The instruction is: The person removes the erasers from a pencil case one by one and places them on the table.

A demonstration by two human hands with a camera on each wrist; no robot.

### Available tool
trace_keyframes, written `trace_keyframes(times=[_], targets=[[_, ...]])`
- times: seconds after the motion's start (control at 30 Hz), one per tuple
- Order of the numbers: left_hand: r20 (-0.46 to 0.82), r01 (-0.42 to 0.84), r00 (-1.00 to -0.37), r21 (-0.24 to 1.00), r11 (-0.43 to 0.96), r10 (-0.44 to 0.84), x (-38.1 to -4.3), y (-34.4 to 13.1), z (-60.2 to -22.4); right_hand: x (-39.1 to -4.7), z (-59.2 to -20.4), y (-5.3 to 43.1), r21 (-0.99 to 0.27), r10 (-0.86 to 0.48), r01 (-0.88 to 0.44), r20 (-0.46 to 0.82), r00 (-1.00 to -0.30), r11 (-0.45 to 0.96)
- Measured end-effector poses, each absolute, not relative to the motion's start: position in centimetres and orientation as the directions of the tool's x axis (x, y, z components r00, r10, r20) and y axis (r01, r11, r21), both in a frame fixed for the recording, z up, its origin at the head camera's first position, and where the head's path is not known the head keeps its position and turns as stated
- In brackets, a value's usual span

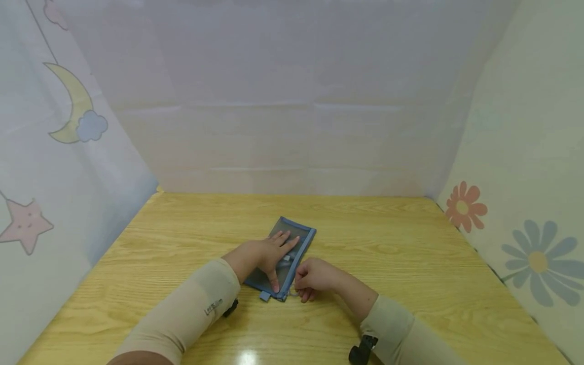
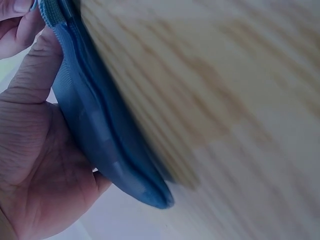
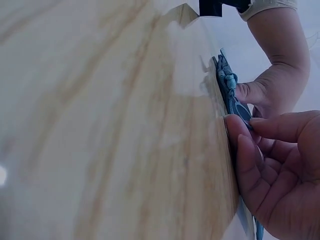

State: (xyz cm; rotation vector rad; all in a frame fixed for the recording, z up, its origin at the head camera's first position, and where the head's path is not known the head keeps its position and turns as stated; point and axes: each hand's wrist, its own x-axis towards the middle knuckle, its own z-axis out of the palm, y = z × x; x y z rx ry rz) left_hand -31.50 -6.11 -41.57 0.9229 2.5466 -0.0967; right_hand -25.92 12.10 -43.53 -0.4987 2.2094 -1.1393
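A blue zippered mesh pouch (image 1: 260,278) lies slantwise on the wooden table. My left hand (image 1: 272,256) rests on it with fingers spread, the thumb near the zipper's near end. In the left wrist view the pouch (image 2: 105,135) shows edge-on beside the palm. At the near right corner, my right hand (image 1: 317,276) pinches the ring-shaped zipper pull (image 1: 293,293) between thumb and finger. The right wrist view shows this pull (image 3: 242,111) close up, by the zipper's end. A small pale patch (image 1: 287,258) shows through the mesh; what it is cannot be told.
The wooden table (image 1: 388,238) spreads around the pouch on all sides. Printed cloth walls (image 1: 296,142) stand behind and at both sides. A small fabric tab (image 1: 265,295) sticks out of the pouch's near edge.
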Motion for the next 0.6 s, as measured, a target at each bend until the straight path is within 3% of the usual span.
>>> trace_keyframes(times=[0.6], targets=[[-0.428,0.641,-0.677,0.055,0.765,0.598,-31.76,-6.01,-41.69,-26.56,-44.22,12.22,-0.863,-0.502,0.071,-0.355,-0.788,0.499]])
